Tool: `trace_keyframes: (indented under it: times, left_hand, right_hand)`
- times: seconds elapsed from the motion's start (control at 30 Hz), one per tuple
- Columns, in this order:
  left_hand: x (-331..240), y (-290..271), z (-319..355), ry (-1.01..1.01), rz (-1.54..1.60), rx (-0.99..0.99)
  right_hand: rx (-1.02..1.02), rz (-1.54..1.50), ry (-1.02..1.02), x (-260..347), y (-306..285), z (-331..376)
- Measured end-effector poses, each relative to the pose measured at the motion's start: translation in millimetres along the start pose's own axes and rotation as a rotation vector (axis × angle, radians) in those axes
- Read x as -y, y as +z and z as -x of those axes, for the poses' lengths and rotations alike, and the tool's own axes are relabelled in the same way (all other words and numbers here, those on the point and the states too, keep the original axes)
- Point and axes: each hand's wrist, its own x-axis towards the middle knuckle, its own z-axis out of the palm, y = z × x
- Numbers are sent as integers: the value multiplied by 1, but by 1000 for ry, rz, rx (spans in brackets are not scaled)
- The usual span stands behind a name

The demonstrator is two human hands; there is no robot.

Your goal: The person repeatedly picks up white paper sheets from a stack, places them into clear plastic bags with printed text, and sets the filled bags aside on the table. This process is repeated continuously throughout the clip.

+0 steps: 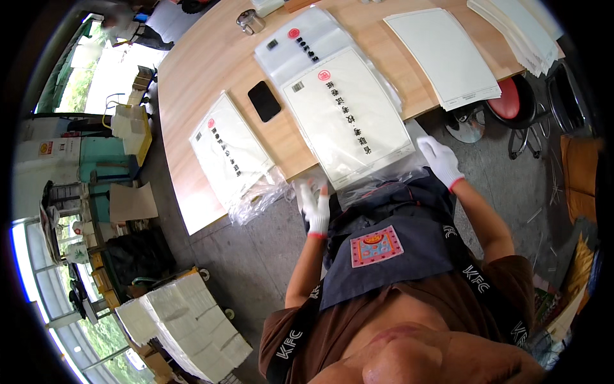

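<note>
A white paper packet (348, 121), printed with dark characters and a red round mark, lies in front of me, its near end past the table edge. Loose clear plastic (384, 171) spreads around that end. My left hand (314, 210), in a white glove, is just left of the packet's near end, fingers apart and nothing visibly held. Beside the packet's near right corner, my gloved right hand (439, 160) has its fingers stretched out by the plastic; whether it touches the plastic I cannot tell. Another packet in a clear bag (230, 150) lies to the left, its crumpled bag end hanging over the edge.
Clear plastic sleeves (313, 38) lie stacked under and beyond the middle packet. A black phone (264, 101) rests between the packets, and a metal cup (250, 22) stands farther back. Paper stacks (444, 57) cover the table's right side. A red stool (508, 99) stands beyond.
</note>
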Motion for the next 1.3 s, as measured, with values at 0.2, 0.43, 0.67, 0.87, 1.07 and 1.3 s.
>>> trace_keyframes:
  times: [0.2,0.43,0.67,0.87,1.07,1.3]
  left_hand:
    - [6,11,-50,-197,66,182]
    - [-91,-116,-58,-160,287,-94]
    - [25,-252,-141,-123,-4,-284]
    - [149,-257,-155,-155,-741,-263]
    - [128,-246,-158,-168,-618,-193]
    - [128,-249,-157,-149,-656,-142]
  right_hand:
    - [459,-788,249,-11,56,-35]
    - [647,-762,81,119,122,-64]
    - [667,-394,-194,261,252,-145]
    - [578,126,-216,293,283,-129]
    - [543,137,-227,280,261,-118]
    - [1098,-275,85,244,244,-75]
